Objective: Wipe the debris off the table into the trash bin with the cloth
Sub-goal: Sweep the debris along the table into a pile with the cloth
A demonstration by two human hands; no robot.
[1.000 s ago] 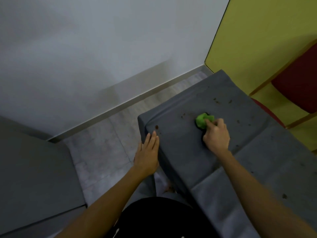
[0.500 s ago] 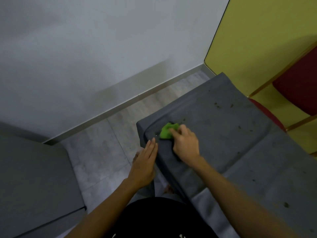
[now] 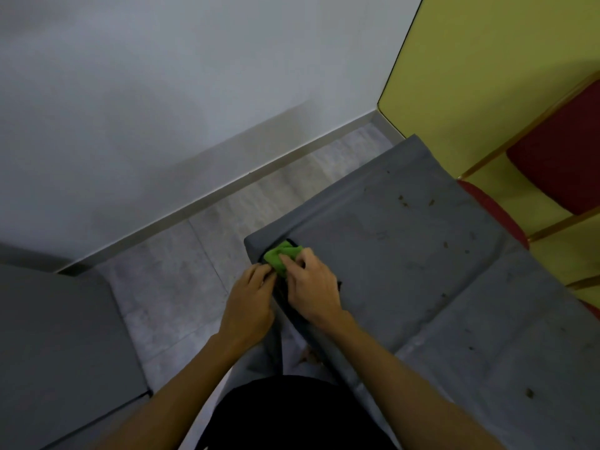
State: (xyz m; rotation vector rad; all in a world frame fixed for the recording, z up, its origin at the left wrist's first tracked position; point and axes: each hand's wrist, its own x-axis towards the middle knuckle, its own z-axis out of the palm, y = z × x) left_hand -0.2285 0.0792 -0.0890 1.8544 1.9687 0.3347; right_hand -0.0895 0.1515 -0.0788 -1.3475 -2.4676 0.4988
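1. Two hands at the near-left corner of the table, which is covered in grey fabric. No trash bin visible anywhere in the head view, so can't say where the debris is ending up.
2. Right hand has its fingers curled down over the green cloth, pinching and pressing it against the tabletop right at the edge.
3. Left hand sits just off the table edge, touching or nearly touching the cloth. Fingers are bent in a loose cup, palm side hidden. Can't tell whether it's holding anything or catching crumbs.
4. Progress, my read: the patch around the cloth and the middle of the near section look mostly clean, so at least one stroke has reached the edge.
5. Still left: dark specks near the far right edge, a few scattered mid-right, and one more on the closer fabric panel at lower right.
6. Estimate is early-to-middle. Several more passes needed across the far and right areas, each pulled to this same corner.
7. Risk: with the bin out of sight, crumbs could drop to the floor if the cupped hand misses.
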